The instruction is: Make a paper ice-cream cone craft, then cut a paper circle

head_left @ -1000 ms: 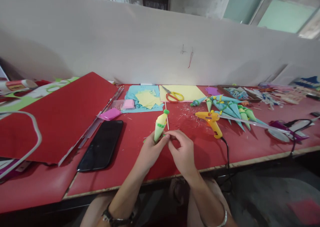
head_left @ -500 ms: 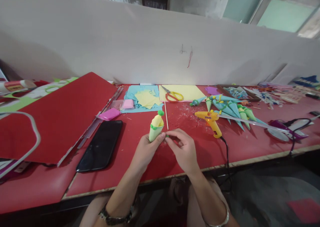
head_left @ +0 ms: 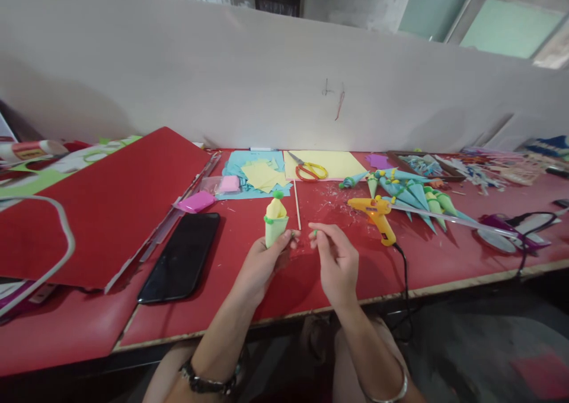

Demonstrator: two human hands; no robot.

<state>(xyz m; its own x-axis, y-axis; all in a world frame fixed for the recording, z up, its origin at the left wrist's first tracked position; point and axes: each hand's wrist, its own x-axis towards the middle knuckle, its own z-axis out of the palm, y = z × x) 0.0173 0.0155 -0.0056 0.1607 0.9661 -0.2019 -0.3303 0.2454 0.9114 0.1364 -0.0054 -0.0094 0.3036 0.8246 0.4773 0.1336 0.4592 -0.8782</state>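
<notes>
My left hand (head_left: pixel 263 262) is closed around a pale green paper cone (head_left: pixel 275 230), held upright. A yellow piece with a green ball on top pokes out of its mouth, and green bits sit along the rim. Between my left thumb and finger there seems to be a small dark green bit, too small to make out well. My right hand (head_left: pixel 336 261) pinches a small green ball of clay (head_left: pixel 315 233) at its fingertips, a short way right of the cone and apart from it. Beyond the hands a thin wooden stick (head_left: pixel 297 206) lies on the red table.
To the right rests a yellow glue gun (head_left: pixel 377 216) with a cord, beside a pile of blue and green paper cones (head_left: pixel 411 192). A black phone (head_left: pixel 181 258) lies left. Scissors (head_left: pixel 311 169) and paper scraps (head_left: pixel 262 175) lie at the back, near a pink packet (head_left: pixel 197 202).
My right hand has drawn away from the left to the right, with the green ball in its fingertips. The cone has turned and shifted slightly left in my left hand.
</notes>
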